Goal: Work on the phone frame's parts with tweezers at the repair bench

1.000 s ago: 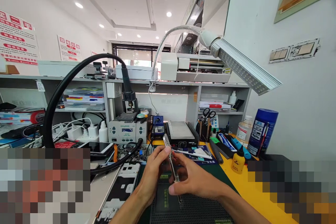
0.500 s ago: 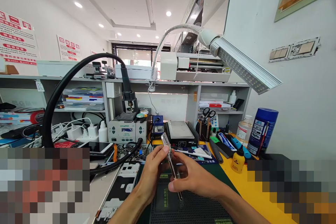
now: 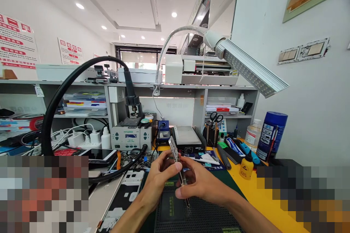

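Note:
My left hand [image 3: 158, 177] and my right hand [image 3: 201, 183] both grip a slim phone [image 3: 173, 147], which I see edge-on. It stands tilted, its top end leaning away to the left and its lower end near a black mesh mat [image 3: 197, 218] on the bench. Left fingers pinch it from the left side near its upper half. Right fingers and thumb close around its lower half from the right. Both hands hover just above the mat.
An opened phone frame [image 3: 126, 191] lies left of the mat. Behind stand a hot-air station [image 3: 130, 136] with a black hose [image 3: 68, 87], a heating plate [image 3: 187, 138], a scissors holder [image 3: 214, 131], a yellow bottle [image 3: 246, 167], a blue can [image 3: 270, 136] and an LED lamp [image 3: 246, 67].
The phone has tipped slightly more to the left and my left fingers have shifted along its side. The view has drifted a little; both hands stay on the phone.

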Tool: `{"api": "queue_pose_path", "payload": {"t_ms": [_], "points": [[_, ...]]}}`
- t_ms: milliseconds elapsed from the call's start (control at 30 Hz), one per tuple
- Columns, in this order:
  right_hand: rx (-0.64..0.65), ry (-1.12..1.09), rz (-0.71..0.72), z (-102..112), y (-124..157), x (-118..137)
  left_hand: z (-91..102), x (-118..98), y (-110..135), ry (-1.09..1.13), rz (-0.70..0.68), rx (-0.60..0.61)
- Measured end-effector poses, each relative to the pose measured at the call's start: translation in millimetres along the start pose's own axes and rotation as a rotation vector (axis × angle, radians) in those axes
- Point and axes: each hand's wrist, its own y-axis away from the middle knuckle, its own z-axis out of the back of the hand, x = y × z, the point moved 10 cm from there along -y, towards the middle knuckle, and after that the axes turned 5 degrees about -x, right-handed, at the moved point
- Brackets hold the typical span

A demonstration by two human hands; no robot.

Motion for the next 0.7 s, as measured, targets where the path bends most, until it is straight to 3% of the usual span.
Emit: {"api": "queue_pose_path", "payload": {"t_ms": [700], "points": [[0.002, 0.046, -0.010, 0, 0, -7, 3.4, 4, 1, 0.054, 0.017, -0.032]]}}
